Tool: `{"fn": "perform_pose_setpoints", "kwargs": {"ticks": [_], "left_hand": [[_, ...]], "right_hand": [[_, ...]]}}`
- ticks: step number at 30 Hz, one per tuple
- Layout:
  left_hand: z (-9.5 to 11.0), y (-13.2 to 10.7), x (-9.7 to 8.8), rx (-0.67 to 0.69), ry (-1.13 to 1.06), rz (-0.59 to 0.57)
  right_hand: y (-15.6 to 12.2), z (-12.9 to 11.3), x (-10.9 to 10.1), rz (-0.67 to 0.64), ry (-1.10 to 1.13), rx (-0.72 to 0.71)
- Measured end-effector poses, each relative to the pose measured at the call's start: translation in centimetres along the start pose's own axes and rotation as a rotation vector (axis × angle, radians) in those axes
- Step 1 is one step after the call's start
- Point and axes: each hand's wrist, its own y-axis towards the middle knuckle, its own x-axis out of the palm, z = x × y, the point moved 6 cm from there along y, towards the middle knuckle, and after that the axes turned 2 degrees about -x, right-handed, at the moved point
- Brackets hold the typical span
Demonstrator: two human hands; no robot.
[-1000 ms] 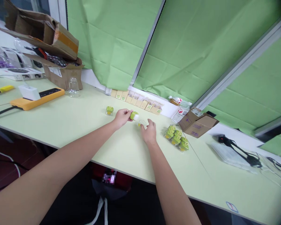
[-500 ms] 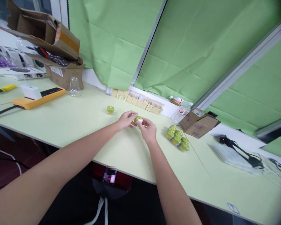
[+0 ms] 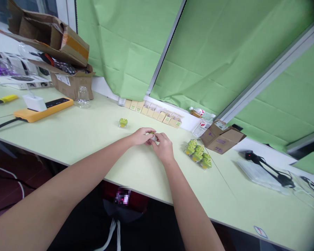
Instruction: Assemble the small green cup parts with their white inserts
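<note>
Above the middle of the pale table (image 3: pixel 131 164), I have both hands drawn together on 1 small green-and-white piece (image 3: pixel 154 137). The left hand (image 3: pixel 142 136) curls around it from the left, thumb and fingers narrowed on it, while the right hand (image 3: pixel 164 147) meets it from the opposite side with the fingertips pinched close. Those fingers cover most of the piece, so I cannot tell how it sits between them, whether it touches the tabletop, or how hard either hand squeezes. My main worry is slippage: the contact looks to be mostly at the fingertips, and if the 2 hands press unevenly, the piece could twist, pop out and roll. Too firm a pinch might dent it, should it be as thin-walled as the single green-topped container (image 3: pixel 123 123) looks, standing to the left and back of the left hand. With the view so blocked, a tilt could also escape me from up here. The cluster of green-topped containers (image 3: pixel 198 154) sits packed to the right, apart from the right hand; a careless outward swing could knock its near edge and scatter them. Farther back, the row of small boxes (image 3: pixel 153 112) seems at risk only from an overlong reach.
</note>
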Motion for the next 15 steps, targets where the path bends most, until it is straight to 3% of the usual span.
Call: {"fn": "perform_pose_setpoints", "kwargs": {"ticks": [6, 15], "left_hand": [[0.6, -0.3, 0.6, 0.05, -0.002, -0.07], [0.9, -0.2, 0.4, 0.101, 0.101, -0.038]], "right_hand": [[-0.1, -0.8, 0.2, -0.026, -0.105, -0.056], [0.3, -1.3, 0.3, -0.028, -0.105, -0.087]]}}
